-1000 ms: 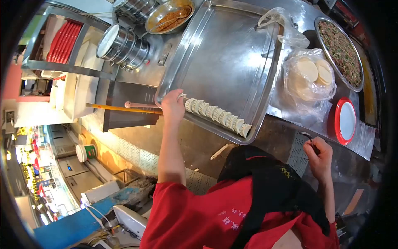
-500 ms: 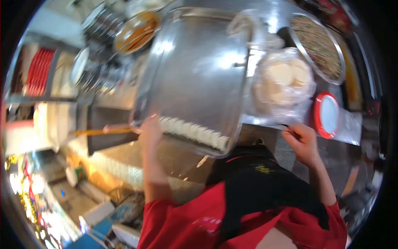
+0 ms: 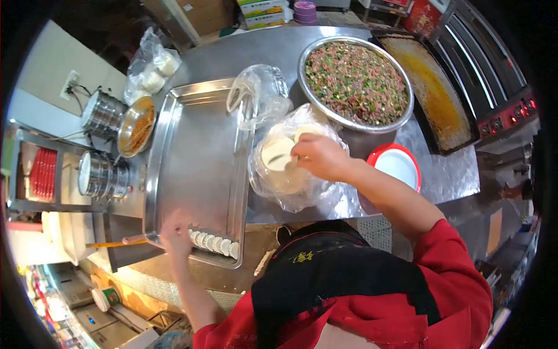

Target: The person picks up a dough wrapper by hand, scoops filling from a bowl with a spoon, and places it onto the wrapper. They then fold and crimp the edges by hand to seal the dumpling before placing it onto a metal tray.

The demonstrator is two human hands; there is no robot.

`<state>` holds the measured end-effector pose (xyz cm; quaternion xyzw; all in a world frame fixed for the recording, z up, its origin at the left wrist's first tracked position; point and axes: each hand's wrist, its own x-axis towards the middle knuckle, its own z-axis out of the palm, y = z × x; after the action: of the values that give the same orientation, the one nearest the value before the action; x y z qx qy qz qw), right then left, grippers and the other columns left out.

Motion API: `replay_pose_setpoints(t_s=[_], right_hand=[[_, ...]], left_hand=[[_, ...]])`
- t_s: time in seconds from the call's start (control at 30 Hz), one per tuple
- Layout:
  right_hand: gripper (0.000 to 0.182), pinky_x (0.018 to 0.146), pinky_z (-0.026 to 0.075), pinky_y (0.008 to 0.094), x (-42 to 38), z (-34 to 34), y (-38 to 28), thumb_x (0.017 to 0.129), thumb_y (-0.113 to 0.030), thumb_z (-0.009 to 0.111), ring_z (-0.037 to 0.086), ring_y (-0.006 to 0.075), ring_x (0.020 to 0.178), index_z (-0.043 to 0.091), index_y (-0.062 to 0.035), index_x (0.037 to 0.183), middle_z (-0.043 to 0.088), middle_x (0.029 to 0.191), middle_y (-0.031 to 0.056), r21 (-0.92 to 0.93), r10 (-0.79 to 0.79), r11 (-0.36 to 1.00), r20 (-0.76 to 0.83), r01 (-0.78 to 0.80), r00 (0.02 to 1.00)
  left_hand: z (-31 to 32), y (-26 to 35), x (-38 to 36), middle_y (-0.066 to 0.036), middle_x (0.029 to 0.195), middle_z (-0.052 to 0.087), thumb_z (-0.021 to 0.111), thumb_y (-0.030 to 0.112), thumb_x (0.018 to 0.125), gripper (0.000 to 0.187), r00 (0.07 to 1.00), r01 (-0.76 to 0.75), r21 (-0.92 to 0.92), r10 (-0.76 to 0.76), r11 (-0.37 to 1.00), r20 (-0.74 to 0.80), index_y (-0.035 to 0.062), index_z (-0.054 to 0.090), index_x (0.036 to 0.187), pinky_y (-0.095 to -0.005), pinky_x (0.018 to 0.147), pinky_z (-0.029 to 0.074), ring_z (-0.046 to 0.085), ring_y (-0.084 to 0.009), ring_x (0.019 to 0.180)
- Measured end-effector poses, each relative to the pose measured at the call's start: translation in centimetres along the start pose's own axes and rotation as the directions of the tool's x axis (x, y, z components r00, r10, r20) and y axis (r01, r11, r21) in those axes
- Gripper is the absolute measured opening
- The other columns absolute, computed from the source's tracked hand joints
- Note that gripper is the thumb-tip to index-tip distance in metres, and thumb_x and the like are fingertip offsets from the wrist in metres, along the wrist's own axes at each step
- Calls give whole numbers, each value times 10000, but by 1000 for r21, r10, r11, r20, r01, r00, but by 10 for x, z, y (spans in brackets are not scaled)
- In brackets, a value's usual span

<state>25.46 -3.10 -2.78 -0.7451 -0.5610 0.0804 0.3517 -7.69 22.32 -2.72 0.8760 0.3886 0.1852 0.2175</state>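
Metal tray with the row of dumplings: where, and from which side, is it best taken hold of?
Grip the metal tray by its two long raised rims, probably near their middles, coming from left and right together. It is broad and shallow, so opposite grips should keep it level. The dumplings line its near end, and a clear plastic bag overlaps the right rim farther up.

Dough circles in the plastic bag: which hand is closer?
Right. The right hand is at the dough circles; the left hand is farther off, by the dumplings in the tray.
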Motion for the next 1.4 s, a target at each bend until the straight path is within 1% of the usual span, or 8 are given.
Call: replay_pose_setpoints(t_s=[0.17, 0.6, 0.7, 0.87, 1.0, 1.13, 1.27, 1.4], right_hand=[[145, 732, 499, 421, 29, -6, 1, 793, -185, 605, 614, 324, 847, 629, -60, 863, 575, 935, 115, -82, -97, 987, 405, 142, 909], [235, 679, 485, 408, 64, -9, 25, 780, -216, 608, 626, 331, 710, 663, 10, 812, 654, 789, 196, 81, -85, 996, 582, 46, 809], [236, 582, 445, 305, 61, -14, 36, 780, -187, 643, 542, 128, 627, 636, 49, 781, 610, 662, 105, 412, 0, 875, 526, -254, 850], [204, 576, 459, 308, 44, -60, 2, 799, -162, 616, 557, 123, 626, 637, 41, 796, 624, 673, 108, 465, 15, 839, 500, -282, 866], [219, 653, 487, 324, 2, -68, -20, 842, -195, 644, 599, 182, 684, 642, 20, 883, 645, 750, 112, 449, 35, 854, 454, -262, 891], [213, 585, 473, 308, -33, -107, 2, 795, -164, 639, 584, 150, 624, 655, 15, 910, 633, 705, 94, 495, 381, 707, 335, -505, 862], [153, 524, 442, 272, -48, -151, 49, 822, -68, 562, 558, 104, 573, 682, 2, 885, 590, 624, 41, 422, 681, 593, 191, -686, 707], [99, 544, 469, 375, -40, -143, 86, 786, -74, 564, 615, 243, 595, 635, -14, 750, 600, 661, 120, 49, 473, 881, -58, -471, 879]], left_hand=[[25, 94, -39, -149, 1021, 660, 634, 48, 806, 264, 998, 26, -75, -22, 997, 53, 5, 642, 1067, -314, 724, 509, 639, -234, 874], [78, 194, -70, -116, 1044, 657, 617, 20, 842, 267, 944, 180, -443, -28, 878, 328, -11, 626, 1107, -267, 829, 490, 623, -156, 950], [96, 213, -50, -140, 1059, 632, 581, 105, 896, 278, 848, 406, -629, -16, 663, 531, -33, 592, 1137, -285, 846, 503, 630, -223, 958], [104, 233, -4, -221, 1135, 571, 469, 411, 960, 532, 579, 764, -487, 118, -424, 806, -60, 467, 1208, -391, 947, 470, 576, -331, 1065], [133, 222, 11, -179, 1134, 580, 462, 400, 958, 498, 523, 775, -259, 355, -577, 775, -14, 464, 1235, -411, 940, 471, 560, -314, 1103], [138, 242, 17, -164, 1266, 533, 460, 201, 971, 378, 540, 812, -501, 62, -301, 839, 25, 413, 1302, -450, 959, 474, 543, -312, 1150], [145, 263, 28, -122, 1208, 577, 477, 159, 964, 332, 517, 838, -465, 144, -285, 844, 30, 451, 1269, -422, 961, 465, 578, -263, 1102], [165, 281, 35, -143, 1254, 547, 424, 173, 984, 361, 491, 863, -456, 145, -218, 859, 10, 410, 1306, -453, 986, 449, 554, -279, 1143]])
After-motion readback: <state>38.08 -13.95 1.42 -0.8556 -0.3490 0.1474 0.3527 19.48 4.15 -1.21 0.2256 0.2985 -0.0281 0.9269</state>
